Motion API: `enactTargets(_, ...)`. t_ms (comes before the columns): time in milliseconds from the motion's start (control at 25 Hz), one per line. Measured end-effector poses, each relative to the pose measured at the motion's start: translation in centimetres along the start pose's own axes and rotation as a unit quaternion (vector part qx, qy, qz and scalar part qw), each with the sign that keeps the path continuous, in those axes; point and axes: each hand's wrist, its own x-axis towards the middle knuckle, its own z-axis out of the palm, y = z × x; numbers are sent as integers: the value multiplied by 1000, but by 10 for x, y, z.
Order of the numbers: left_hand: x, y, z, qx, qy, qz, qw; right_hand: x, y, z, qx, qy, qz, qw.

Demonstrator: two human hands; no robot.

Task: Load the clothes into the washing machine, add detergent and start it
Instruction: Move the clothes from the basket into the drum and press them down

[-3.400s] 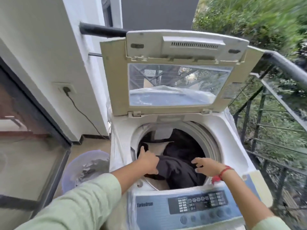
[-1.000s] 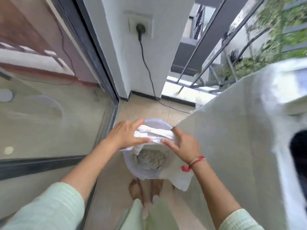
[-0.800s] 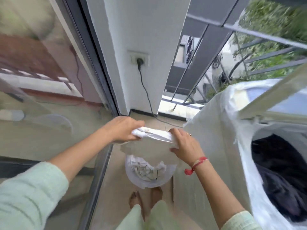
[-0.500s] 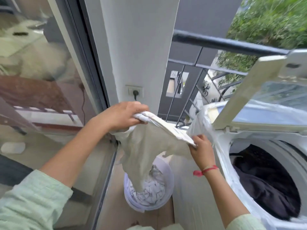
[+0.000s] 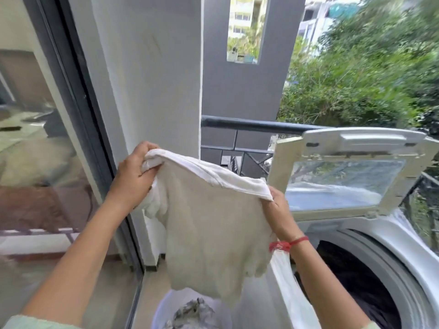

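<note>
The fingers of the left hand (image 5: 133, 176) were curled tight around a bunched corner of a white cotton garment (image 5: 213, 233), left of centre in the frame, with the thumb tucked into the folds. The right hand (image 5: 278, 211), a little lower and just right of centre, pinched the opposite end of the garment's folded top edge. How its fingertips lay under the cloth could not be told. Between the two hands the edge ran taut and sloped down to the right, and the rest of the garment hung loose below it.

A red thread bracelet (image 5: 288, 243) circled the right wrist. Both forearms were bare, and a pale green sleeve (image 5: 35, 324) showed at the lower left corner.

The garment's hem hung above a round lilac plastic laundry basket (image 5: 159, 313) at the bottom centre, which held crumpled grey-and-white clothes (image 5: 193, 313). Right of the hands stood a white top-loading washing machine (image 5: 401, 248), its window lid (image 5: 344, 150) raised upright. Dark clothes (image 5: 356, 283) lay in the open drum at the lower right. A thin clear plastic cover (image 5: 292, 299) was draped over the machine's near side, beside the right forearm.

A dark-framed sliding glass door (image 5: 35, 162) filled the left of the frame, with a white wall pillar (image 5: 154, 79) beside it. A dark metal balcony railing (image 5: 249, 123) crossed the middle, behind the lid, and green trees (image 5: 356, 79) filled the upper right.
</note>
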Motion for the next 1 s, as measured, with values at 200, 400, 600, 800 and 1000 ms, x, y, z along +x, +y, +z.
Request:
enactTargets(200,3,72,41,38,71,54,995,5,-30,-128,-241,-109,20,964)
enactTargets(400,14,172,114,69,91,132,985,4,3,-233,-388,86,-71,915)
enactTargets(600,33,263,181,19,147,181,972,26,-3,-333,14,236,-85,968)
enactTargets(800,37,308,251,32,122,249,960,47,6,-411,195,287,-68,935)
enactTargets(1000,25,261,305,12,-14,181,983,40,64,-433,88,239,-68,965)
